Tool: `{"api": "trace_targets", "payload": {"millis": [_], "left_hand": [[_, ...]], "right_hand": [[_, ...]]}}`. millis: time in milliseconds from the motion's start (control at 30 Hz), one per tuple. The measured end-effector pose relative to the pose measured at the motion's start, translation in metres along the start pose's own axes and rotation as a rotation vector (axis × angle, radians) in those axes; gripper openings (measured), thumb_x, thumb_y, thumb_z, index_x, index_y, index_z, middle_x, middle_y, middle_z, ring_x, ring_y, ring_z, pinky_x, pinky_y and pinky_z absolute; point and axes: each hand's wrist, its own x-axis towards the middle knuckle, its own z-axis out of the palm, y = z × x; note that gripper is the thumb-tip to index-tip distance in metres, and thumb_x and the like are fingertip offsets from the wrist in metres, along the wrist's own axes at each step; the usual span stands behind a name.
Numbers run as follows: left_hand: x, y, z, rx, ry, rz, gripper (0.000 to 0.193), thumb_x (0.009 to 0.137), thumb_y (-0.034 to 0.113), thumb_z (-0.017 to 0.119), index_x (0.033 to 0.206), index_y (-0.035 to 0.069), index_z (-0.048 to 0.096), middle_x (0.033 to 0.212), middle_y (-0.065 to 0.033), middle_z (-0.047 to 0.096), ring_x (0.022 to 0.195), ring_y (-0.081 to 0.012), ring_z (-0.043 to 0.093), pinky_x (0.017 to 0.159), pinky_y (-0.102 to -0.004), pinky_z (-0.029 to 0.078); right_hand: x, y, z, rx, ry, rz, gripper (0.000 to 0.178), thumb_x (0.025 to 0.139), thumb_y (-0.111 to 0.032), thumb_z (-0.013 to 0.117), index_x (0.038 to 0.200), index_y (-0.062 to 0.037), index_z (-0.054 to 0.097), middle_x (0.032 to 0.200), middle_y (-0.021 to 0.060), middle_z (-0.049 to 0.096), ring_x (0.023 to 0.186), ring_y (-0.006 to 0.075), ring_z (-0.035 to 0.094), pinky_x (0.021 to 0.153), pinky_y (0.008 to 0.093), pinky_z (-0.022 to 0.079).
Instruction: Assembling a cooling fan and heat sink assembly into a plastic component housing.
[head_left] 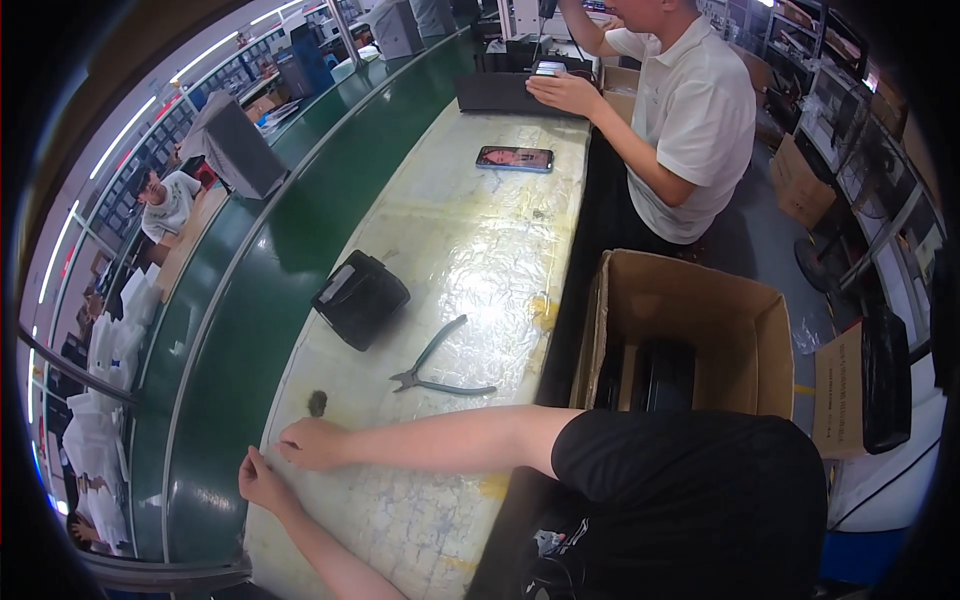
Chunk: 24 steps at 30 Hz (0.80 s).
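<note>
At the left edge of the table, my left hand (262, 482) is closed in a pinch, thumb and fingertips together. Just beside it, a small gap away, my right hand (314, 444) has its fingers curled in. Whatever either one holds is too small to make out. A dark smudge or clump (317, 403) lies just beyond my right hand. Farther up the table is a pair of cutting pliers (428, 384), its grey-green handles spread wide. A black boxy device (362, 300) with a lighter strip on it sits to the left of the pliers.
A phone with a lit screen (514, 159) lies farther along the film-covered table (440, 225). An open cardboard box (700, 300) holding black items stands at the right. The green conveyor (255, 270) runs along the left. A co-worker (690, 110) sits at the far right.
</note>
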Motion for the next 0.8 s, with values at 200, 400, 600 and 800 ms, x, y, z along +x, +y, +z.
{"api": "trace_targets", "payload": {"millis": [200,400,600,800], "left_hand": [[-0.001,0.001,-0.001,0.006,0.000,-0.004,0.027,0.086,0.021,0.068,0.084,-0.005,0.064,0.072,-0.0017,0.060,0.062,-0.0083,0.047,0.055,-0.0232,0.037],[0.003,-0.008,-0.002,-0.010,0.004,0.010,0.027,0.086,0.022,0.068,0.083,-0.005,0.064,0.071,-0.0017,0.059,0.061,-0.0081,0.047,0.054,-0.0230,0.037],[0.001,-0.002,0.001,-0.022,-0.005,0.006,0.027,0.086,0.022,0.068,0.082,-0.004,0.063,0.069,-0.0014,0.058,0.059,-0.0073,0.046,0.052,-0.0223,0.035],[0.002,-0.004,0.003,-0.037,-0.004,0.008,0.027,0.086,0.021,0.069,0.081,-0.004,0.063,0.067,-0.0006,0.057,0.058,-0.0071,0.045,0.052,-0.0220,0.034]], "right_hand": [[0.001,-0.001,-0.001,-0.019,-0.011,0.006,0.033,0.089,-0.027,0.049,0.076,0.0012,0.061,0.082,0.0216,0.063,0.080,0.0402,0.059,0.072,0.0471,0.045],[-0.001,-0.009,-0.006,0.018,-0.058,0.059,0.034,0.089,-0.028,0.049,0.077,0.0006,0.063,0.083,0.0216,0.064,0.081,0.0398,0.060,0.073,0.0470,0.046],[-0.001,-0.005,-0.004,0.003,-0.017,0.017,0.034,0.090,-0.026,0.049,0.073,0.0011,0.060,0.072,0.0172,0.064,0.071,0.0346,0.061,0.067,0.0428,0.046],[-0.001,-0.005,-0.006,0.003,-0.012,0.023,0.033,0.090,-0.026,0.049,0.074,0.0011,0.060,0.073,0.0173,0.064,0.071,0.0340,0.062,0.068,0.0425,0.047]]}}
